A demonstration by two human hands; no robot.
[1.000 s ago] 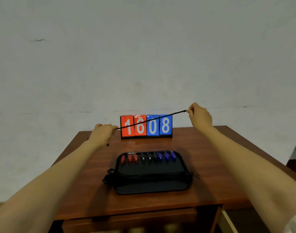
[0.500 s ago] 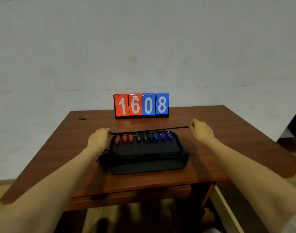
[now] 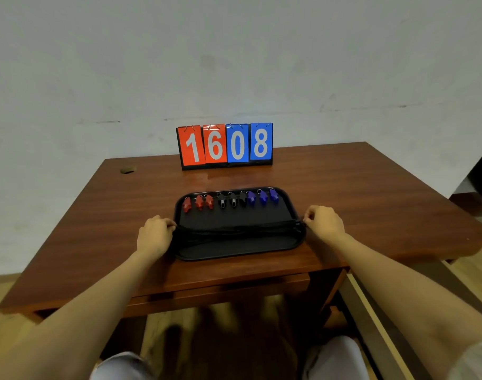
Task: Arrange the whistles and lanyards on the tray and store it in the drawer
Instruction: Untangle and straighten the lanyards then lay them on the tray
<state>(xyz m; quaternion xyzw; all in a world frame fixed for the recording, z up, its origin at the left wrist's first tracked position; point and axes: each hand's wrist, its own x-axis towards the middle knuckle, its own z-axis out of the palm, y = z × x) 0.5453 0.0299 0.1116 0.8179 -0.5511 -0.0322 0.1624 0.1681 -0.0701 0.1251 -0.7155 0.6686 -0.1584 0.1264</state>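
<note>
Now the left fingers (image 3: 168, 223) and right fingers (image 3: 310, 215) curl, pinching opposite ends of the black lanyards (image 3: 234, 232) lying across the tray (image 3: 234, 216) between them, whistles (image 3: 233, 201) just beyond and a scoreboard (image 3: 224, 145) farther back on the bench (image 3: 357, 187).

Light: soft, even, moderate indoor light; source out of view; no hard shadows.
Wall (image 3: 234, 64): flat grey-white, duller toward the corners.
Desk (image 3: 357, 193): pale sheen just in front of the scoreboard (image 3: 224, 145); glare streak along the top of its second red card.
Tray (image 3: 234, 252): black; lanyards (image 3: 234, 231) black on it, strands hard to separate.
Shadow: deep beneath the desk; faint under the forearms (image 3: 83, 311).
Distortion: wide-angle; desk edges splay, forearms swell toward the lower corners.
Focus: centre fairly sharp; knees (image 3: 119, 366) and the space under the desk smeared; slight compression softness throughout.
</note>
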